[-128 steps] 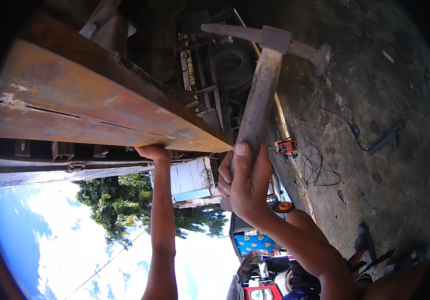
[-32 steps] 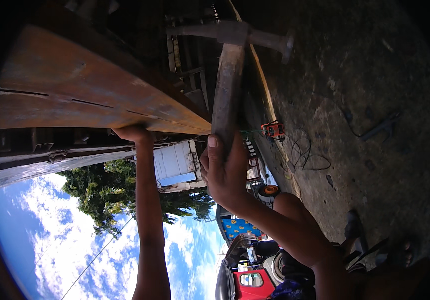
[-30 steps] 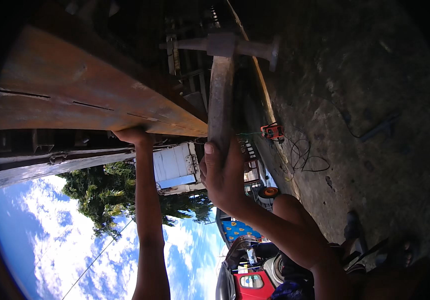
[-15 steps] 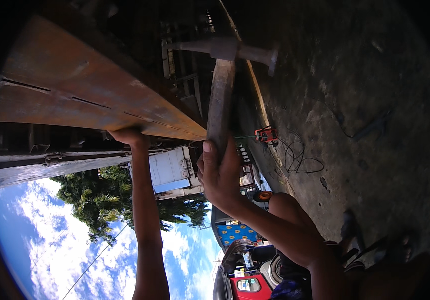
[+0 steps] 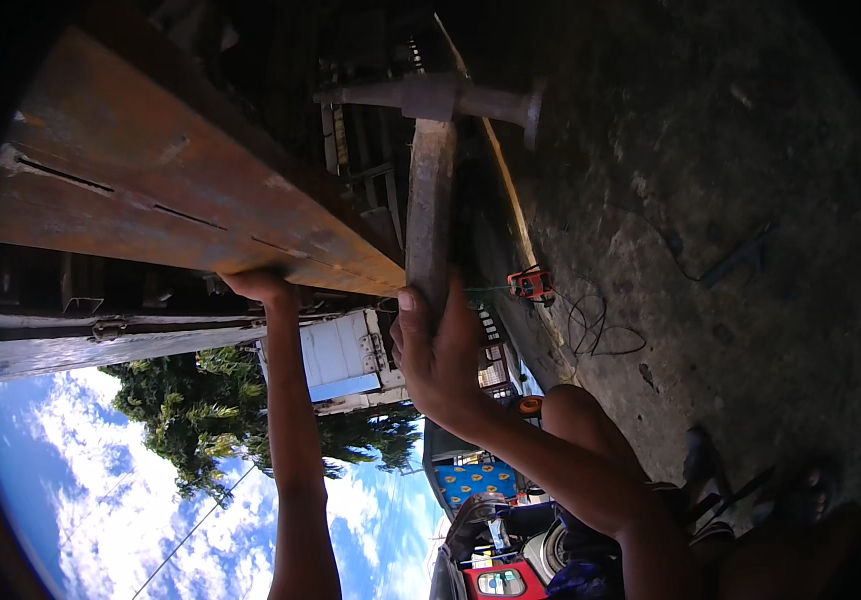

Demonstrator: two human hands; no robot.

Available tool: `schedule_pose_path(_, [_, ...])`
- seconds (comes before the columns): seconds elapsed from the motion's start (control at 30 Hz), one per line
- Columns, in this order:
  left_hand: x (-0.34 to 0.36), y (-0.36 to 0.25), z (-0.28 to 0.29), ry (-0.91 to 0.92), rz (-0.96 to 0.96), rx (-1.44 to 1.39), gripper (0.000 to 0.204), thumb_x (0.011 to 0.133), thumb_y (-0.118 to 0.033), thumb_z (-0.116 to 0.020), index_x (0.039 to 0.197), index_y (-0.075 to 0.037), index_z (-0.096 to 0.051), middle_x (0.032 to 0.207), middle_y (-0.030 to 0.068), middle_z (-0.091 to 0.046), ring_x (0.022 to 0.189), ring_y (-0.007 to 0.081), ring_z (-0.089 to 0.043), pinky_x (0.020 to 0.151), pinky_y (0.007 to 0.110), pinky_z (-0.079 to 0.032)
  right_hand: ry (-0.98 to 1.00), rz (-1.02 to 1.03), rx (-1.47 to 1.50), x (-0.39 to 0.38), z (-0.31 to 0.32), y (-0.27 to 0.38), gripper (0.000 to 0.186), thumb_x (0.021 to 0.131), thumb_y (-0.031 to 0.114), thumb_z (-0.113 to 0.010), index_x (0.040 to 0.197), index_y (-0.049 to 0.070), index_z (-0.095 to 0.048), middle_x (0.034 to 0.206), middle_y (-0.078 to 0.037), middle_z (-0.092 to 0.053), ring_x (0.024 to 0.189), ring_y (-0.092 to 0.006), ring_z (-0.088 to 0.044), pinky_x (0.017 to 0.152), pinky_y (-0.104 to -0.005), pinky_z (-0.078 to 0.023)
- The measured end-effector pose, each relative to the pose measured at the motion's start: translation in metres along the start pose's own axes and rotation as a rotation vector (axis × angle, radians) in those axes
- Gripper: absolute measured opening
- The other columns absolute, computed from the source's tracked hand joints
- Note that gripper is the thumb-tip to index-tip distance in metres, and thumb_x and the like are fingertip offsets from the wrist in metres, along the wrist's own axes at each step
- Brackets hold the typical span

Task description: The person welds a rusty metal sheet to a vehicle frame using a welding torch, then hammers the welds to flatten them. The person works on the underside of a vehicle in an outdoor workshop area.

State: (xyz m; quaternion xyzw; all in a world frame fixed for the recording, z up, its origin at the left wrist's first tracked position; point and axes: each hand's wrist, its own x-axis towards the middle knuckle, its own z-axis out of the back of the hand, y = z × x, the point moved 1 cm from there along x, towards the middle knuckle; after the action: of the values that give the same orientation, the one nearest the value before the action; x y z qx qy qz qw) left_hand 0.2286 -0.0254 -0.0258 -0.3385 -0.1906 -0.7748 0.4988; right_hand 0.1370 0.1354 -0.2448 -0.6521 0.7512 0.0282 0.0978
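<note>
A long rusty steel beam (image 5: 166, 165) with short dark slits along its face runs from the upper left toward the middle. At its lower edge my left hand (image 5: 259, 287) grips the beam, and its fingers are partly hidden there. My right hand (image 5: 441, 350) is closed around the worn wooden handle of a hammer (image 5: 431, 190). The hammer's dark metal head is at the top, with a flat face on the right and a narrow, tapered end on the left. From this view, the handle overlaps the beam's far end; I cannot tell whether they touch.
A red-orange box-shaped device (image 5: 530, 284) with a tangled black cable lies on the stained concrete floor (image 5: 731, 200), beside a long pale strip (image 5: 509, 180). A red vehicle (image 5: 503, 582) shows at the bottom. Trees (image 5: 196, 410) and a white truck-like body (image 5: 336, 355) stand beyond.
The hammer and my right hand have shifted slightly left in the picture. My left hand stays at the beam's edge. The background has shifted a little.
</note>
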Motion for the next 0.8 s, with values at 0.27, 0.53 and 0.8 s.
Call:
schedule_pose_path(0.27, [0.006,0.006,0.003,0.031,0.005,-0.147,0.058,0.102,-0.044,-0.027,0.147,-0.009,-0.038,0.145,0.0138,-0.045,0.131,0.0337,-0.047,0.11,0.049,-0.041,0.079,0.016,-0.073,0.007,0.009,0.009,0.037,0.104,0.026,-0.051,0.126,-0.001,-0.04,0.06,-0.01,-0.056,0.05,-0.0208,-0.062,0.046,-0.0356,-0.043])
schedule_pose_path(0.53, [0.0,-0.004,-0.004,-0.002,0.031,-0.076,0.06,0.102,-0.047,-0.027,0.147,-0.009,-0.038,0.145,0.0128,-0.045,0.132,0.033,-0.045,0.111,0.049,-0.038,0.069,0.009,-0.083,0.006,0.01,0.017,0.039,0.104,0.027,-0.051,0.131,0.002,-0.039,0.06,-0.01,-0.058,0.052,-0.0226,-0.065,0.047,-0.035,-0.044])
schedule_pose_path(0.8, [-0.004,-0.012,-0.008,0.038,0.046,-0.169,0.062,0.101,-0.049,-0.027,0.148,-0.009,-0.037,0.145,0.0127,-0.044,0.132,0.0325,-0.045,0.112,0.049,-0.037,0.086,0.005,-0.091,0.009,0.017,0.018,0.04,0.104,0.028,-0.052,0.132,0.003,-0.039,0.058,-0.01,-0.058,0.053,-0.0242,-0.066,0.047,-0.0354,-0.045])
